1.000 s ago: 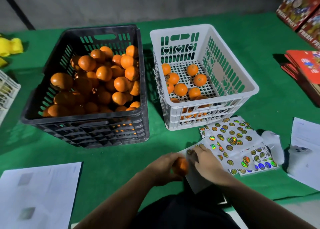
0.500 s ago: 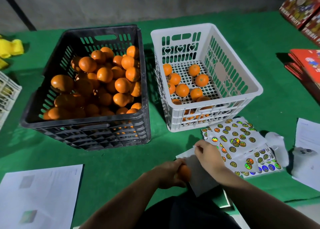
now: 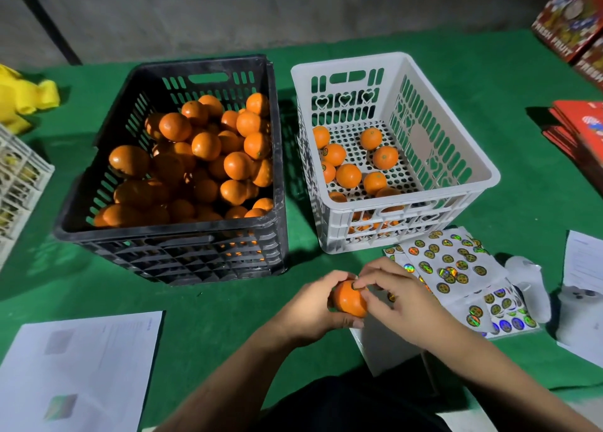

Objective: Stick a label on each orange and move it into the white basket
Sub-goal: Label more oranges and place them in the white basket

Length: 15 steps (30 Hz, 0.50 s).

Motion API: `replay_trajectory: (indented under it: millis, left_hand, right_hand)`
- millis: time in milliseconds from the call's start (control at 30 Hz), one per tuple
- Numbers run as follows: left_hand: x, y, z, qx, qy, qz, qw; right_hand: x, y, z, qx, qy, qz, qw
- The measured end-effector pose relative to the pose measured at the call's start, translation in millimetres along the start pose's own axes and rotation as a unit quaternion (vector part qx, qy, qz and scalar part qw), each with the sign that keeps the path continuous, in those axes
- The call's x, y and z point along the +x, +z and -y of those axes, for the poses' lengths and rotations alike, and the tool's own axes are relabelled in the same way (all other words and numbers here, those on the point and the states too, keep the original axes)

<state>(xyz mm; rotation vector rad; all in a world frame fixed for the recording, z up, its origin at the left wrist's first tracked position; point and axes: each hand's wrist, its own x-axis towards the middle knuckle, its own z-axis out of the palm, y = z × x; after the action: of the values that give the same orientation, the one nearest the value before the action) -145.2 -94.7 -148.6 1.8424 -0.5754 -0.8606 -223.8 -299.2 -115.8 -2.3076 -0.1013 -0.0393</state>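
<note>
My left hand [image 3: 310, 307] grips one orange [image 3: 349, 299] just in front of the white basket [image 3: 483, 183]. My right hand [image 3: 398, 297] presses a small round label [image 3: 355, 286] onto the top of that orange with thumb and forefinger. The white basket holds several oranges [image 3: 348, 175], some with labels showing. A black crate [image 3: 169, 232] to its left is piled with many oranges [image 3: 202, 167]. Sheets of shiny round labels [image 3: 450, 265] lie right of my hands.
Green cloth [image 3: 228, 307] covers the table. White paper sheets lie at the near left [image 3: 78, 366] and far right [image 3: 584, 288]. A white controller [image 3: 528, 281] sits by the label sheets. Red boxes [image 3: 577, 131] stand at the right, a yellow object [image 3: 19, 98] and another white basket [image 3: 19, 183] at the left.
My right hand left the label sheet and came onto the orange with a label. My left hand lifted the orange slightly toward the baskets.
</note>
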Motion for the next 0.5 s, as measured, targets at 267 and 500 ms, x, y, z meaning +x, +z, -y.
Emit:
replay_trajectory:
  millis: [267, 500]
  left_hand:
    - [-27.7, -32.4, -50.2, -0.102, 0.051, 0.002, 0.993]
    - [-38.4, -79.0, -91.4, -0.093, 0.096, 0.001, 0.991]
  right_hand:
    - [1.9, -21.2, 46.9, -0.172, -0.160, 0.028, 0.972]
    - [43.4, -48.4, 79.4, -0.155, -0.228, -0.014, 0.961]
